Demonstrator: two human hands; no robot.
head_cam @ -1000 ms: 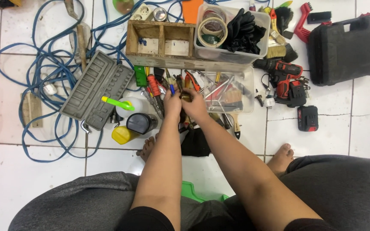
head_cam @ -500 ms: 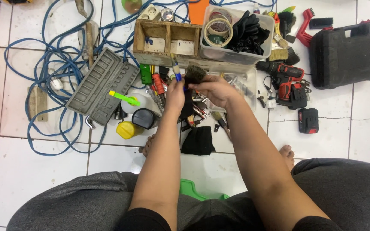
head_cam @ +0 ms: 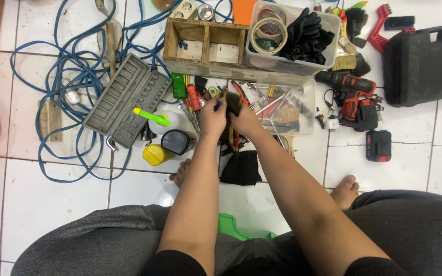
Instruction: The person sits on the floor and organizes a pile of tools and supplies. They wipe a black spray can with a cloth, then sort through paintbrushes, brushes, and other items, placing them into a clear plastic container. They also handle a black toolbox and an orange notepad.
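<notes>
Gripping together at the frame's centre, the left hand (head_cam: 212, 116) and right hand (head_cam: 242, 118) close around a small dark tool (head_cam: 229, 100) with a blue tip, above the scattered hand tools (head_cam: 193, 99). The work looks like sorting; next it needs a free spot, perhaps the wooden tray (head_cam: 206, 42).

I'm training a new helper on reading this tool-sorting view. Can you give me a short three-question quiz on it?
1. True or false: both hands meet on one dark object.
2. What lies in the clear tub beside the tape rolls? A gloves, B pliers, C batteries.
3. What colour is the cable?

Key: 1 true: left hand and right hand grip the dark object. 2 A: black gloves. 3 blue.
</notes>
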